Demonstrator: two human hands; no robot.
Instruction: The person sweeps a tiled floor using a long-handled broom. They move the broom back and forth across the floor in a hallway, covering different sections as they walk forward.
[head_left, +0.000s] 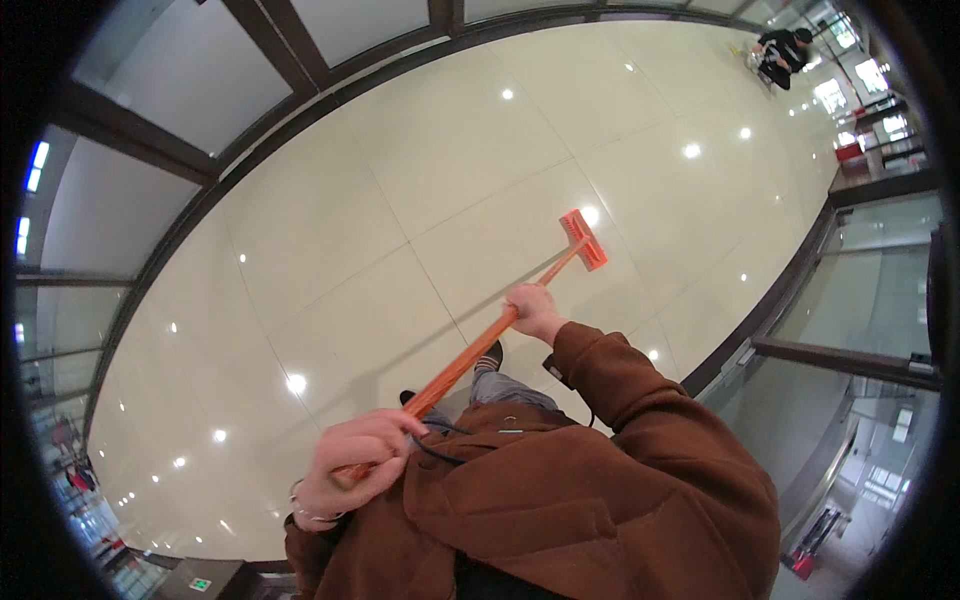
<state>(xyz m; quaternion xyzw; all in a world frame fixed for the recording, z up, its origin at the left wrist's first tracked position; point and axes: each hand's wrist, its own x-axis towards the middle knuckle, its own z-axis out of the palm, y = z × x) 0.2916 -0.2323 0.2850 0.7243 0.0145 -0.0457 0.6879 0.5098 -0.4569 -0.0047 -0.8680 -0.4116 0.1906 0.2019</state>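
My right hand (532, 309) grips the lower part of a long wooden handle (465, 358), which slants across my front. Near its top end, my left hand (364, 457) is wrapped around the same handle. At the far end is an orange-red broom head (583, 240), wide and flat, down at the glossy tiles ahead of me and to the right. Its underside is hidden. One of my shoes (491, 354) shows beneath the handle.
Pale tiled floor (420, 187) reflects ceiling lights. Dark-framed glass panels (255, 67) curve along the left and far side, with a glass door (840, 352) on the right. A person in dark clothes (784, 56) is low down at the far right, beside something unclear.
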